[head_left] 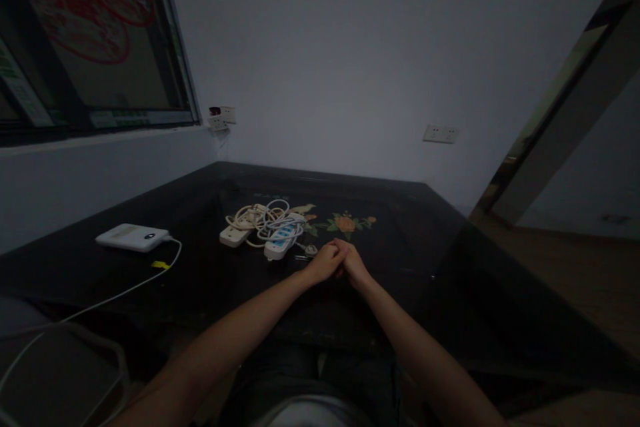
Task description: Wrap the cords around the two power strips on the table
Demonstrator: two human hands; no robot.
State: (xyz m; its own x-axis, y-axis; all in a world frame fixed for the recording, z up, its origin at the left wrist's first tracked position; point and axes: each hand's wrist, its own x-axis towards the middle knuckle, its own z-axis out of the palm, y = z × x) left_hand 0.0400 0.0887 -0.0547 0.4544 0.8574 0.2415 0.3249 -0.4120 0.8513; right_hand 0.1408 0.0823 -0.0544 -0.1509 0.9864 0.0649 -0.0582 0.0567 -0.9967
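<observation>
My left hand [326, 263] and my right hand [355, 263] are clasped together at the middle of the black table [390, 293]. Their fingers are closed around each other, and no object shows between them. Just beyond my left hand lies a white power strip [276, 249] with blue socket faces. Its white cord [280, 220] is looped in a loose bundle on top, and a plug [311, 250] rests near my left fingers. Against it on the left sits a cream power strip [234, 236], its own cord coiled over it. The two cords overlap.
A white power bank [131, 238] lies on the table's left side, a white cable [120, 293] running from it off the near edge. Beside it is a small yellow piece [160, 265]. Wall sockets [441, 134] sit above the far edge. A window [100, 40] is at left.
</observation>
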